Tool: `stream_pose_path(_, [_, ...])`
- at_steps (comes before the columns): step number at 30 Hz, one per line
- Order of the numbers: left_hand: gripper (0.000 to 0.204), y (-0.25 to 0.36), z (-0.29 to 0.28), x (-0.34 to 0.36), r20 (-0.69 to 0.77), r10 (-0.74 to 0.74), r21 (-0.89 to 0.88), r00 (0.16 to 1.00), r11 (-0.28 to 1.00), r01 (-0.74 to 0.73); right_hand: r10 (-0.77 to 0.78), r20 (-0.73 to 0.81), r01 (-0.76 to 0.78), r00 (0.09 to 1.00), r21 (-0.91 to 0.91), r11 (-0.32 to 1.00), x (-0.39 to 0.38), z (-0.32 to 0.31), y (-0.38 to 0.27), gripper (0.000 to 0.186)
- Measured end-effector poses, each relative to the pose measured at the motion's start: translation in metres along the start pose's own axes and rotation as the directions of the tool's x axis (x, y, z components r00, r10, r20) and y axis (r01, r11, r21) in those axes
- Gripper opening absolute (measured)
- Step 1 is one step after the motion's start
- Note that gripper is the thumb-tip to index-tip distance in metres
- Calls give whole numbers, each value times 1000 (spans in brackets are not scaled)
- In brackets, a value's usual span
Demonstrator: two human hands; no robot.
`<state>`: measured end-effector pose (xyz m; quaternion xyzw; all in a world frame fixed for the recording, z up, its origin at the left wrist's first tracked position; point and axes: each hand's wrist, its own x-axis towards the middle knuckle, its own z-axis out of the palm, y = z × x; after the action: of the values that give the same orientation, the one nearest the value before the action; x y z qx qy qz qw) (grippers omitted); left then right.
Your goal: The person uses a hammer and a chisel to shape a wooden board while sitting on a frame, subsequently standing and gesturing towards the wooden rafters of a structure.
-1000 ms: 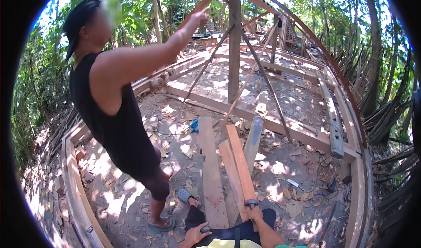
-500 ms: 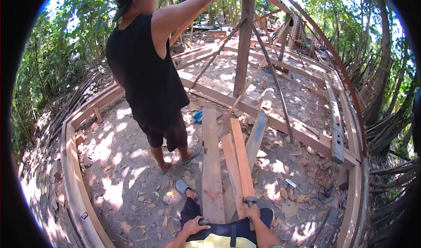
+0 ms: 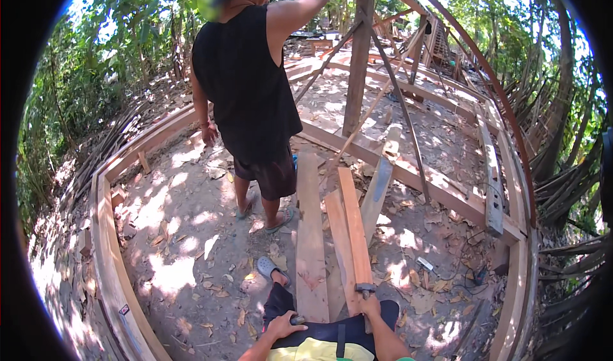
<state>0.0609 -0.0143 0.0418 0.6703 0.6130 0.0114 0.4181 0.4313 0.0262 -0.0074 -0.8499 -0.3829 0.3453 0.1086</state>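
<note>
My right hand (image 3: pixel 370 306) is closed round the handle of a hammer (image 3: pixel 364 288), whose metal head sticks up over the lower end of a narrow reddish board (image 3: pixel 354 233). On my left thigh, my left hand (image 3: pixel 280 326) is closed on a short dark rounded object (image 3: pixel 297 321); its kind does not show. A wide plank (image 3: pixel 311 233) runs away from me between my hands. Next to the reddish board lies a paler board (image 3: pixel 340 243). Farther off, a handsaw (image 3: pixel 381 177) with a light handle rests on another board.
A co-worker (image 3: pixel 248 86) in dark clothes stands ahead on the left, one arm raised. A braced wooden post (image 3: pixel 359 61) rises from a timber beam (image 3: pixel 408 172) crossing the ground. Frame timbers (image 3: pixel 115 259) curve along the left. A cord and a small tool (image 3: pixel 479 276) lie at right.
The co-worker has stepped to the right and farther off, with the other arm now hanging down. The blue thing by the plank is now mostly hidden. My hands stay nearly still.
</note>
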Motion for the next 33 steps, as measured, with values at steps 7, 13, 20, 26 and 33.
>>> stream_pose_path(7, [96, 13, -8, -5, 35, -42, -15, 999, 999, 42, -20, -16, 21, 1000, 33, 999, -4, -3, -2, 70])
stream_pose_path(13, [96, 13, -7, 1, -2, -2, 11, 1000, 1000, 2, -20, -149, 28, 989, 58, 998, 14, 7, 2, 63])
stream_pose_path(20, [96, 6, -2, -2, -7, 2, -1, 1000, 1000, -2, -14, -154, 29, 988, 98, 995, 15, 17, 12, 59])
stream_pose_path(26, [98, 7, -8, -9, 53, -25, -21, 998, 999, 26, -14, -131, 21, 991, 52, 998, 2, 13, 5, 56])
stream_pose_path(33, [96, 6, -3, -2, -4, -9, -4, 1000, 1000, 9, 4, -106, 6, 994, 95, 996, -6, -4, -7, 59])
